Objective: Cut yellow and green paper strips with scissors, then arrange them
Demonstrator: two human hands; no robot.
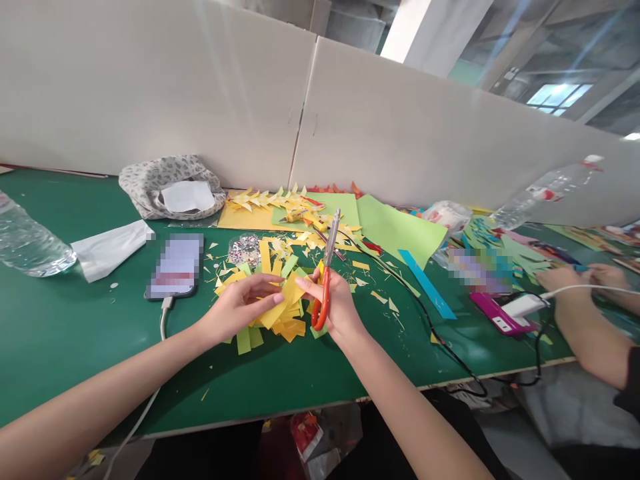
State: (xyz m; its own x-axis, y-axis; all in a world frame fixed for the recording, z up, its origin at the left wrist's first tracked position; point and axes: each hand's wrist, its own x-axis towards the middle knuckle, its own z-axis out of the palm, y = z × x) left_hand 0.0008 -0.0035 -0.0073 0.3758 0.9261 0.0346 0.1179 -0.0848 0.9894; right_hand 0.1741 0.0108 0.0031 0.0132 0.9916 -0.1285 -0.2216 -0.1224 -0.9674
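My left hand point(239, 308) has its thumb and fingers closed on a yellow paper strip point(286, 301). Across from it, my right hand point(343, 307) holds scissors point(325, 293) with orange-red handles, the blades pointing away from me. The right thumb also presses on the strip's near end. Under both hands lies a loose heap of cut yellow paper pieces point(291, 329), with green paper strips point(243, 341) mixed in. Behind it, a clear tray of small shiny pieces point(245, 251) sits among paper scraps.
A phone point(175, 265) on a cable and a water bottle point(33, 237) are at left. A cloth bag point(173, 187) stands by the partition. Green sheets point(403, 230), a blue strip point(427, 283) and a magenta power strip point(500, 313) lie rightward, near another person's hands point(570, 283).
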